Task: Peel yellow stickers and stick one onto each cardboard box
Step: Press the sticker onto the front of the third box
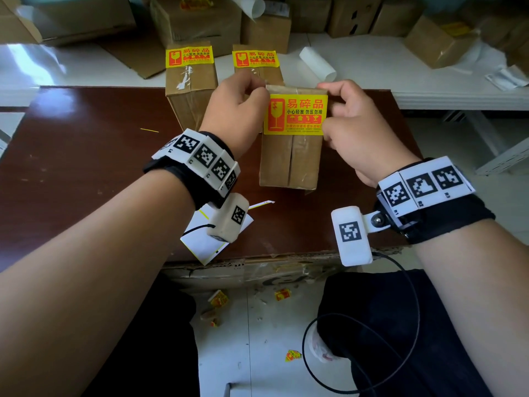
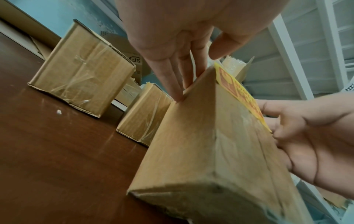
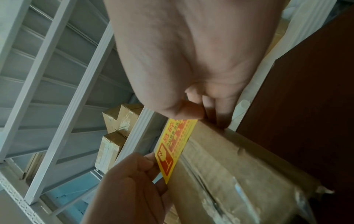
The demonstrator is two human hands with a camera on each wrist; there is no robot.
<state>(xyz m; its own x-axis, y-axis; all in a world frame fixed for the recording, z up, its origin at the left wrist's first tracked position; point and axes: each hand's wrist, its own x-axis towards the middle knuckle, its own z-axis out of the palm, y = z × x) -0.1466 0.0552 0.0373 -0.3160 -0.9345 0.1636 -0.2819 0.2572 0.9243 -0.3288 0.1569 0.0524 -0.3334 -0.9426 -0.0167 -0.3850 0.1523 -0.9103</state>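
I see the nearest cardboard box on the brown table, its long axis running away from me. The yellow sticker lies across the box's far end, long side left to right, text upright toward me. My left hand pinches its left edge; my right hand pinches its right edge. Two stickered boxes stand behind.

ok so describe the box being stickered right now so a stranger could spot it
Start at the dark red-brown wooden table, where three taped brown cardboard boxes stand. The nearest cardboard box sits between the left hand and right hand. Unlike its neighbours, both hands touch its yellow fragile sticker.
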